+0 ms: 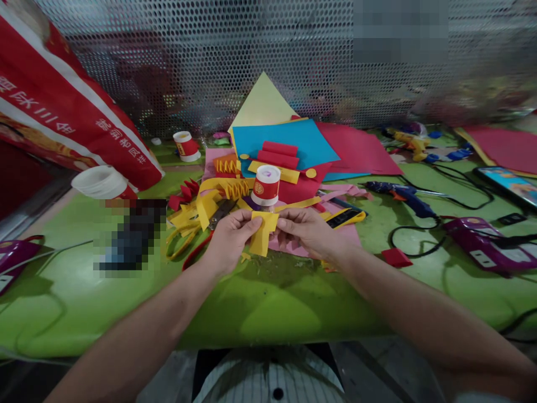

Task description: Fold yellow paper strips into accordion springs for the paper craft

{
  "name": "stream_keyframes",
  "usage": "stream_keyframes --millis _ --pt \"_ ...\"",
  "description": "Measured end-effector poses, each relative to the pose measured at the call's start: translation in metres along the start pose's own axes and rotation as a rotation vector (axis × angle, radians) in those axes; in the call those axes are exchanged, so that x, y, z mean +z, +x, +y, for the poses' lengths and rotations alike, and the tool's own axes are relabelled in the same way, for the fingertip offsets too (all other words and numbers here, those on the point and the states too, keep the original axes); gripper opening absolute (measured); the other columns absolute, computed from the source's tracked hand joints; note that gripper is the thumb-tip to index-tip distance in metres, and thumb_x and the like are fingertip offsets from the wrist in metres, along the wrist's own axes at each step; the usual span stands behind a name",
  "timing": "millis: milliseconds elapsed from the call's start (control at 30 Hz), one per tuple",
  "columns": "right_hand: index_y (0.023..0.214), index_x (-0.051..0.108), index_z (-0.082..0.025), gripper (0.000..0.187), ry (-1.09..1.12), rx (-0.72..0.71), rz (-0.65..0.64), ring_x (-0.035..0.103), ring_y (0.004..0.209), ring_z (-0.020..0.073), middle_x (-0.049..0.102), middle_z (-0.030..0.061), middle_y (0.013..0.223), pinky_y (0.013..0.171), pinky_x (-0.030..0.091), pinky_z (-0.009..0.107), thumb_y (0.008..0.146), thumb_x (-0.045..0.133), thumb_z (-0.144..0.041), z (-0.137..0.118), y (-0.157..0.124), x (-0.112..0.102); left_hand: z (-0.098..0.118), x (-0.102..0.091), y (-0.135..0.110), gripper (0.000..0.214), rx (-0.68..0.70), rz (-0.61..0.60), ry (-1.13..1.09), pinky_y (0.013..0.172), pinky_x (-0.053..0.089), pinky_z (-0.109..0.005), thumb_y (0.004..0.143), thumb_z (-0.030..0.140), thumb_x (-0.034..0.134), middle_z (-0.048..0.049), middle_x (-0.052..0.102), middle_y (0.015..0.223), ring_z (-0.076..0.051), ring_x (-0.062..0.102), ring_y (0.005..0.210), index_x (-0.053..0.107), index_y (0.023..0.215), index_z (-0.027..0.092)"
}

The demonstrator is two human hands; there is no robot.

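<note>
From my head camera, I am pinching a folded yellow paper piece (262,234) between both hands above the green table (260,313): my left hand (229,239) is closing thumb and fingers on its left edge, my right hand (304,230) is gripping its right edge. Just beyond my hands, a red-labelled paper cup (265,186) is standing upside down among coloured paper sheets (293,146); a blue glue gun (405,197) is lying to my right.

Green table (272,313) w/ blue paper sheet (293,143) on top of pink sheets (361,148) & a yellow sheet (262,106) at the back, red rolls (279,154) lying on the blue. Red-white cup (265,184) upright in the middle, another cup (186,146) back left. Blue glue gun (403,196) right, phone (509,184) far right, red bag (62,112) left.
</note>
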State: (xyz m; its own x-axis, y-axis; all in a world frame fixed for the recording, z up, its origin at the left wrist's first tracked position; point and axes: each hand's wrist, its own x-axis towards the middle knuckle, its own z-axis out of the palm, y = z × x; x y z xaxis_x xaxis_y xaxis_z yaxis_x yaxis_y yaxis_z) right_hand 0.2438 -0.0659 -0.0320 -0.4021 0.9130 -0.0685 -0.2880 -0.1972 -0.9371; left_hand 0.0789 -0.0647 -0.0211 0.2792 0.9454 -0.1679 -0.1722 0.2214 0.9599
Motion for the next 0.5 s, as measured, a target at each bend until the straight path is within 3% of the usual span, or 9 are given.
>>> stream_keyframes --millis 233,500 --pt "0.065 0.059 -0.015 0.038 -0.141 0.019 0.112 0.051 0.039 0.005 0.056 -0.0043 0.05 0.039 0.043 0.018 0.058 0.074 -0.049 -0.0006 -0.0006 0.0065 -0.0029 0.0015 -0.004 0.018 0.122 0.082 0.259 0.054 0.043 -0.021 0.069 0.033 0.067 0.0015 0.061 0.062 -0.01 0.054 0.057 0.061 0.072 0.017" --pt "0.059 0.052 -0.017 0.039 -0.295 -0.049 0.2 0.046 0.037 0.0058 0.049 -0.0061 0.043 0.036 0.038 0.019 0.059 0.071 -0.052 0.0037 0.0002 0.0084 -0.0049 0.0037 -0.0053 0.019 0.137 0.048 0.313 0.06 0.046 -0.024 0.068 0.034 0.067 -0.0002 0.065 0.067 -0.012 0.056 0.063 0.063 0.075 0.016"
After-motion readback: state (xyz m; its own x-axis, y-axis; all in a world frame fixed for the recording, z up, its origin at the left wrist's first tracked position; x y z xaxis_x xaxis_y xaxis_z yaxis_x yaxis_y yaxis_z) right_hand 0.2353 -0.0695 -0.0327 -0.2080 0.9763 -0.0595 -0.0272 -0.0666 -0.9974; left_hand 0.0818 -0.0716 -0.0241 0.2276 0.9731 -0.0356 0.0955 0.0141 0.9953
